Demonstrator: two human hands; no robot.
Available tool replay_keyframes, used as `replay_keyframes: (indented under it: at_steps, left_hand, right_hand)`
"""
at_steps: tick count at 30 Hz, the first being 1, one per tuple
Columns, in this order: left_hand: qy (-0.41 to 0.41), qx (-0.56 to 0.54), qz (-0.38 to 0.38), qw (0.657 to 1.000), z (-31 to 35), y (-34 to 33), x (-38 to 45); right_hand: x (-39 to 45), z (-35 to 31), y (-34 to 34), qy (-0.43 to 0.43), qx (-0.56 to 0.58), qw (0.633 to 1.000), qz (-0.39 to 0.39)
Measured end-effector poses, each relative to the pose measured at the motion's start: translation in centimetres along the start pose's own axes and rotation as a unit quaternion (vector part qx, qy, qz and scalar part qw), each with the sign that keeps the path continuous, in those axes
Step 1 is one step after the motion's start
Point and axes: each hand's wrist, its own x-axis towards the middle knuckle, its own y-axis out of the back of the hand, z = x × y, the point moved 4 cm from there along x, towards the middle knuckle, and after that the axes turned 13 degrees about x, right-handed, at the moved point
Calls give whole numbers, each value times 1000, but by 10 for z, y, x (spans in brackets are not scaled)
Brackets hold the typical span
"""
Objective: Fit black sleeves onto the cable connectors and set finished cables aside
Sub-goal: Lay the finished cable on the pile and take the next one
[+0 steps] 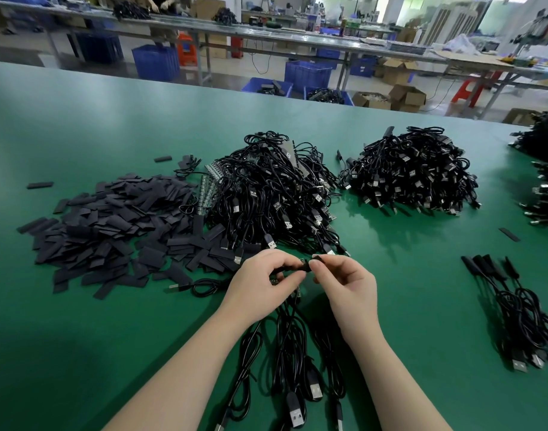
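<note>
My left hand [263,283] grips the connector ends of several black cables [289,343] that trail toward me on the green table [79,337]. My right hand [347,284] pinches a small black sleeve [310,265] right at the tip of one connector held by the left fingers. How far the sleeve sits over the connector is hidden by my fingers. A heap of flat black sleeves [111,231] lies to the left. Behind my hands is a big pile of cables [275,194]. A small group of sleeved cables [515,309] lies at the right.
A second large cable pile [412,172] sits at the back right, with more cable heaps [543,169] at the right edge. A stray sleeve [509,234] lies alone on the right. Benches, blue crates and cartons stand beyond the table.
</note>
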Motion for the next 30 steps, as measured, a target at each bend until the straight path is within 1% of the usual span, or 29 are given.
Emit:
replay_keyframes:
  at_steps: [5,9,13,15,17,21,24,30]
  left_hand:
    - [-12,-5,15,1000,0,3,1]
    - [-8,-5,8,1000,0,2,0]
    - [9,-29,15,999,-2,3,0]
    - [13,-16,31,999,-4,4,0]
    - [26,-11,37,999,-5,4,0]
    - [44,-14,49,998,-3,6,-1]
    - [30,5,64,997,-1,7,-1]
    - [30,41,57,997,-1,6,-3]
  right_hand:
    - [1,3,-1,-32,-7,999,-11]
    - [1,6,2,-30,-20,999,5]
    - [3,9,8,-39,18,998,46]
    - [4,11,11,-46,39,996,71]
    - [5,12,12,-51,53,994,80]
    - [5,15,11,-44,51,996,65]
    - [5,14,11,-39,55,996,54]
    - [3,10,7,-57,94,993,31]
